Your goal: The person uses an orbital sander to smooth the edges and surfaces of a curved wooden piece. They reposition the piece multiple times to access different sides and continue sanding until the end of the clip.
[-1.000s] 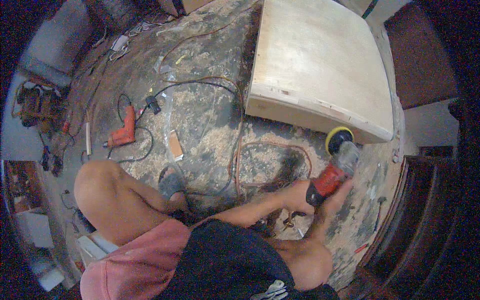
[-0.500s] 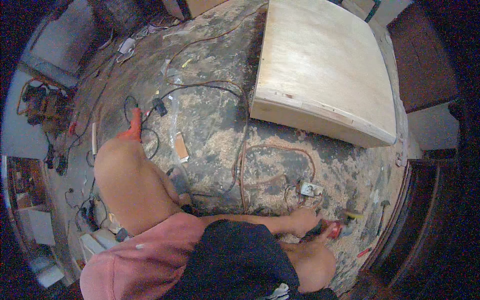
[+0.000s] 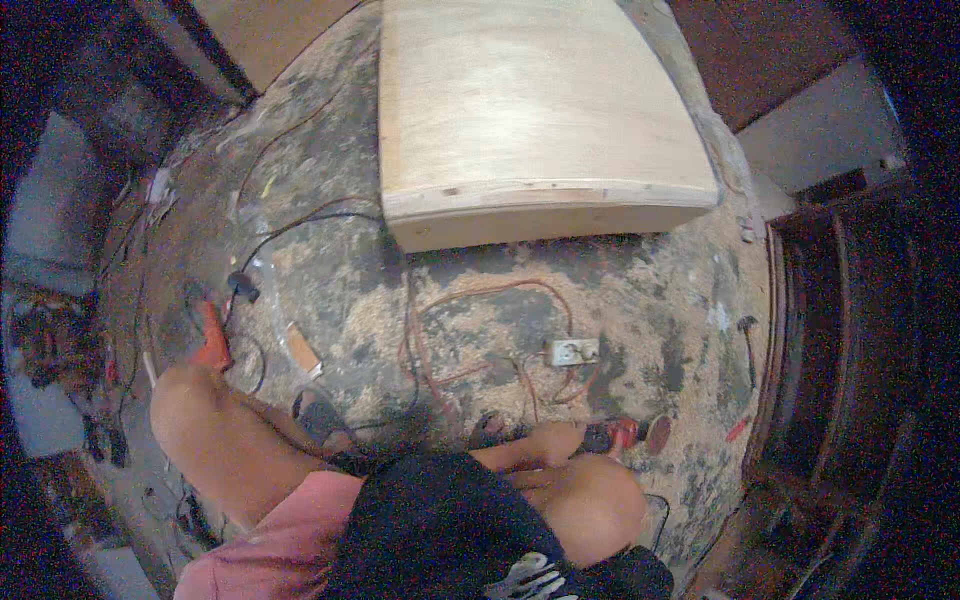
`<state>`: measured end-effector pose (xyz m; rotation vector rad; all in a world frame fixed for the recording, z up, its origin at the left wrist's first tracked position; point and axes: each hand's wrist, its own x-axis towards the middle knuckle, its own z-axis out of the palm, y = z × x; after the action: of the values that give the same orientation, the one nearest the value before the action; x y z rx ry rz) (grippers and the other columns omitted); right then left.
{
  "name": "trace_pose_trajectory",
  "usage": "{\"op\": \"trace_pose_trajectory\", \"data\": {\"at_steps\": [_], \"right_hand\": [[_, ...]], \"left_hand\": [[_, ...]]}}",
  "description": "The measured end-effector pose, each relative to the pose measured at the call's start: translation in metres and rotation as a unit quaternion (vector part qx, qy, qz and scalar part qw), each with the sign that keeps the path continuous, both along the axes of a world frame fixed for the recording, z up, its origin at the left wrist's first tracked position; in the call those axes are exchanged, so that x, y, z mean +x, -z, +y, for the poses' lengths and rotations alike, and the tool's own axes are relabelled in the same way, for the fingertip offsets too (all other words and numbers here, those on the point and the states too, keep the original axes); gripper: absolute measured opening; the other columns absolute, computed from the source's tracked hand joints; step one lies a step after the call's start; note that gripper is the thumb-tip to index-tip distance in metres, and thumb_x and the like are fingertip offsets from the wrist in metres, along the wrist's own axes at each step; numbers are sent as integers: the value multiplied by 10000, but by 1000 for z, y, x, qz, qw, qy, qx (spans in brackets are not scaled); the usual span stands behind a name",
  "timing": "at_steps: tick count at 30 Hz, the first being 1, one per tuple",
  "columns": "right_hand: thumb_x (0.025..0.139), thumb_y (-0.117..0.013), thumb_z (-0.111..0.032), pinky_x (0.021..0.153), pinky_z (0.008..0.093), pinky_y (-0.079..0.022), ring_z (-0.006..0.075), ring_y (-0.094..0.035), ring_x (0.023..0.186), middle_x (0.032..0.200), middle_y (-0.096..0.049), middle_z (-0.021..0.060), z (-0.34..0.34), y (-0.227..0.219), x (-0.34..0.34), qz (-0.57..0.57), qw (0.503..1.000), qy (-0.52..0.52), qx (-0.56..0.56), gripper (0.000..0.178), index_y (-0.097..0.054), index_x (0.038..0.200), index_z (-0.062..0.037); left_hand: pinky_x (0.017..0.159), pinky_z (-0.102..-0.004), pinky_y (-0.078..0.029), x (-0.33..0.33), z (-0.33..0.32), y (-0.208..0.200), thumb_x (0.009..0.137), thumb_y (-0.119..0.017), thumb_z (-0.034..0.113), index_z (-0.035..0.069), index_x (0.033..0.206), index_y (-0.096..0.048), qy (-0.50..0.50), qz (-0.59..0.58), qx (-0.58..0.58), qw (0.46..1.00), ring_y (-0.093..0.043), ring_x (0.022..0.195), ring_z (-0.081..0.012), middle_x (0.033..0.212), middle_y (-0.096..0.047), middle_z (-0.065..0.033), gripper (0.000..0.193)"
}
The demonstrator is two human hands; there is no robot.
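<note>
Beside my bent right knee is a red and black angle grinder (image 3: pixel 622 433) with a round brownish disc (image 3: pixel 658 435) facing right, held low over the floor. My left forearm reaches across in front of my body. My left hand (image 3: pixel 560 441) is closed at the black rear end of the grinder, though its fingers are only partly visible. The knee hides my right hand almost wholly, so its grip cannot be made out. A white socket block (image 3: pixel 575 352) with a plug and looped orange cord lies on the floor just beyond the grinder.
A large pale plywood box (image 3: pixel 540 110) stands ahead. Sawdust covers the stained floor. An orange tool (image 3: pixel 212 338) lies beyond my left knee, near a black plug (image 3: pixel 241 286) and cords. At right are a hammer (image 3: pixel 749 345), a red-handled tool (image 3: pixel 737 430) and dark wooden furniture (image 3: pixel 825 340).
My view has swung, so the box and floor items sit further left in the picture. The grinder's disc shows more plainly now, and the hand that was at its red part is mostly hidden.
</note>
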<state>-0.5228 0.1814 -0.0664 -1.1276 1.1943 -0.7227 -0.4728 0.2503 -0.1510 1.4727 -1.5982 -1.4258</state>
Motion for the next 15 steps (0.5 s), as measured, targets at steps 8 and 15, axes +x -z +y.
{"op": "trace_pose_trajectory", "data": {"at_steps": [8,15], "right_hand": [[1048,-625,-392,900,369,-548,223,-660,998,1131,-677,98,11,10,6,31,998,-45,32,465,-575,1354,-45],[1045,-635,-374,891,365,-549,219,-662,985,1118,-681,95,18,26,2,61,994,-64,69,451,-579,1346,-43]], "left_hand": [[740,-562,-583,38,-7,-5,857,-752,332,17,1246,-490,93,-105,-8,990,-731,910,-449,982,-725,-231,565],[766,-550,-594,41,10,9,928,-640,298,16,1311,-502,65,-148,-2,987,-720,931,-452,981,-709,-236,495]]}}
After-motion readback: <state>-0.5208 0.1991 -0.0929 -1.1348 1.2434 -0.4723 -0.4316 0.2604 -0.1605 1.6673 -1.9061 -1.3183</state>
